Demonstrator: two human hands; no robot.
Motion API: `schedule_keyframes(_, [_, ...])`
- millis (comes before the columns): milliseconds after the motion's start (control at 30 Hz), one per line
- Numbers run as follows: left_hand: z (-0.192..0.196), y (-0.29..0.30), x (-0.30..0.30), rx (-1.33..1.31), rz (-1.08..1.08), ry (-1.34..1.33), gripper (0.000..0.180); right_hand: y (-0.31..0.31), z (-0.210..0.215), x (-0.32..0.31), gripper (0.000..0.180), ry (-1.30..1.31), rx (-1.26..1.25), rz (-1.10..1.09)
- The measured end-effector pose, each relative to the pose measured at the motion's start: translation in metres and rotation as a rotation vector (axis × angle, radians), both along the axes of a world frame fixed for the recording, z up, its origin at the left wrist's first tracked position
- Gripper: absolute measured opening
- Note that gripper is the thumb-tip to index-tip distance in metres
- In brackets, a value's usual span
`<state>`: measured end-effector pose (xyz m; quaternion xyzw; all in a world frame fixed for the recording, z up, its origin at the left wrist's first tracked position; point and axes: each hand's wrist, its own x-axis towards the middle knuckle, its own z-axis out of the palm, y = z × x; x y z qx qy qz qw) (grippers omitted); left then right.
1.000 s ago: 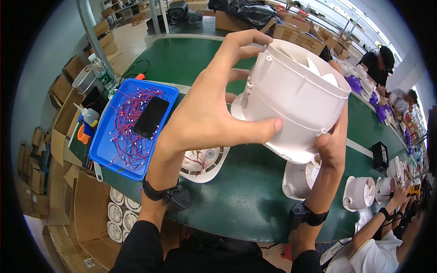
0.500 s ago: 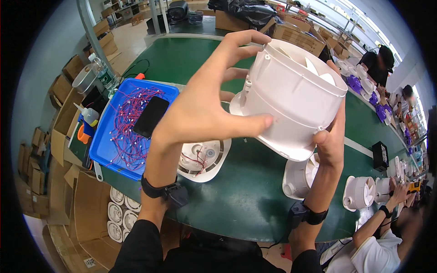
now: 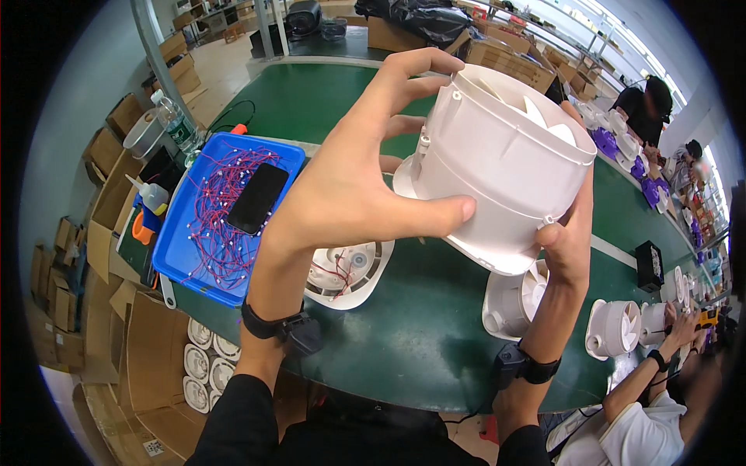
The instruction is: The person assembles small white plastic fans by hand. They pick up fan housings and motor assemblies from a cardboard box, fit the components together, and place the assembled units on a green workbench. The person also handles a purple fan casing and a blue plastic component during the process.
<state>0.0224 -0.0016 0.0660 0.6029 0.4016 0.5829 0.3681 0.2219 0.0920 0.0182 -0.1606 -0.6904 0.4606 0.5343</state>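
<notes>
A white plastic fan housing (image 3: 505, 171) is held up over the green table, tilted, with fan blades showing inside its round rim. My left hand (image 3: 365, 179) grips its left side, thumb pressed on the front wall and fingertips at the upper rim. On the other side my right hand (image 3: 567, 245) clasps it, thumb on the lower front; its other fingers are mostly hidden behind the housing. Beneath my left forearm lies a white round fan part (image 3: 350, 272) with red and dark wires. Another white fan housing (image 3: 509, 303) stands by my right forearm.
A blue tray (image 3: 167, 260) holds many red-blue wires and a black phone (image 3: 258, 199). A cardboard box (image 3: 159, 349) with round white parts stands lower left. More fan housings (image 3: 614, 330) and a black box (image 3: 649, 266) sit at right, near a co-worker's hand (image 3: 684, 330).
Almost nothing differs. The housing has shifted very slightly to the right in both hands, and my left thumb sits a little further right on its wall.
</notes>
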Motion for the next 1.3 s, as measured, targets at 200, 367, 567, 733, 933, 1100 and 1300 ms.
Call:
schedule_keyframes(200, [-0.005,-0.001,-0.015,0.118,-0.136,0.006,0.100,-0.005,0.003,-0.003,0.132,0.001,0.009,-0.007])
schedule_keyframes(367, [0.012,-0.006,-0.006,-0.035,-0.043,0.003,0.102,0.001,0.001,0.001,0.132,0.004,0.006,0.022])
schedule_keyframes(567, [0.005,-0.003,-0.007,-0.016,-0.068,-0.026,0.103,-0.003,0.002,-0.005,0.132,0.032,-0.021,0.015])
schedule_keyframes(733, [0.011,-0.005,0.000,-0.076,-0.008,0.030,0.103,-0.002,0.002,-0.003,0.132,0.021,-0.017,0.021])
schedule_keyframes(933, [-0.008,0.001,-0.015,0.074,-0.148,-0.002,0.105,-0.001,0.003,0.001,0.132,0.011,-0.022,0.022])
schedule_keyframes(1100, [-0.011,0.002,-0.007,0.108,-0.077,0.071,0.107,-0.002,0.002,-0.003,0.130,0.022,-0.021,0.033])
schedule_keyframes(1300, [-0.022,0.013,-0.018,0.007,-0.054,0.037,0.107,0.001,0.002,-0.001,0.129,0.008,0.028,0.028])
